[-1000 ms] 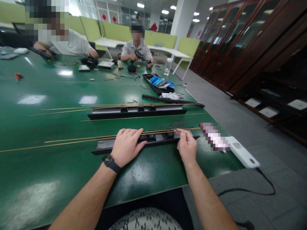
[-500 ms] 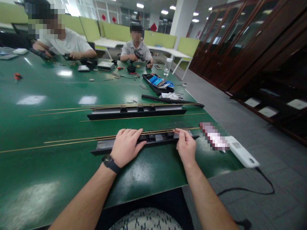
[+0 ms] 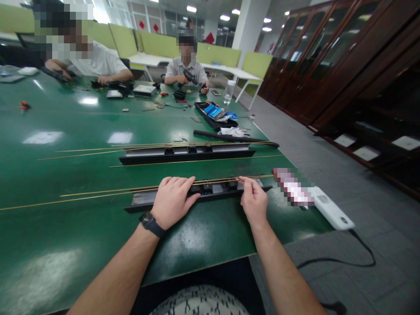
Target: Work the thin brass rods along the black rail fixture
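A long black and grey rail [image 3: 216, 190] lies on the green table [image 3: 82, 236] just in front of me. Thin brass rods [image 3: 108, 191] run along its top and stretch far out to the left. My left hand [image 3: 173, 199] lies flat on the rail's left part, fingers stretched over the rods, a black watch on the wrist. My right hand [image 3: 253, 199] rests on the rail's right part and pinches a brass rod between thumb and fingertips.
A second rail [image 3: 187, 153] with more brass rods lies farther back, a black bar [image 3: 236, 138] behind it. A white power strip [image 3: 331, 213] hangs over the table's right edge. Two people sit at the far end among tools, a tray [image 3: 215, 114] and a bottle [image 3: 230, 90].
Both hands stay in the same place on the rail. The person at the far left has shifted their arms and head slightly.
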`<state>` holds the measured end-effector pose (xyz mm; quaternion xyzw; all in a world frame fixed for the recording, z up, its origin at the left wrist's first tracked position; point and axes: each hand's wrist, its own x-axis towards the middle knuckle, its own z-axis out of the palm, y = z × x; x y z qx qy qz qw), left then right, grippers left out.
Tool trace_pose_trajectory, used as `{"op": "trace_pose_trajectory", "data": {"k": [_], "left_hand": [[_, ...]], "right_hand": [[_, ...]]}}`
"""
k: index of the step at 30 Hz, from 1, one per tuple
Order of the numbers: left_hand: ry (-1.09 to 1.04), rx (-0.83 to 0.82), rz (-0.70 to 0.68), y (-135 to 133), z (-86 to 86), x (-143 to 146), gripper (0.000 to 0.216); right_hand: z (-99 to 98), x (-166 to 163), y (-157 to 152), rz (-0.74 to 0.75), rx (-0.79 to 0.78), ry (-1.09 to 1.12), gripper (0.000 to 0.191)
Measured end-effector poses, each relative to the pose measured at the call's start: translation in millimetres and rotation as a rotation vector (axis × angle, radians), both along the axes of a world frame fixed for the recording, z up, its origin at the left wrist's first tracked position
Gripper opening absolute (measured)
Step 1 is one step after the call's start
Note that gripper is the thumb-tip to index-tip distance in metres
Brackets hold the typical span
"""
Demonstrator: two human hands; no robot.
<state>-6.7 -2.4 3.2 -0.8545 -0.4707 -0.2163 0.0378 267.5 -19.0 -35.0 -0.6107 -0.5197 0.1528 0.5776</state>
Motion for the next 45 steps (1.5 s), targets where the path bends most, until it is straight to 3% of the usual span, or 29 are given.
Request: {"op": "trace_pose_trajectory", "data": {"k": [15,22,45], "left_hand": [[-0.012,-0.017,0.000,0.3,-0.5,-0.1,0.046],[-0.014,-0.021,-0.001,0.2,-0.6,-0.3,0.047],[-0.005,-0.023,0.007,0.1,0.1,0.2,0.045]], "right_hand": [[-2.0,-1.0,0.2,0.020,-0.010,0.016,0.046],[-1.5,1.6,1.6,-0.041,-0.013,0.036,0.047],[-0.2,-0.6,0.1,0.016,-0.013,0.022,0.046]]}}
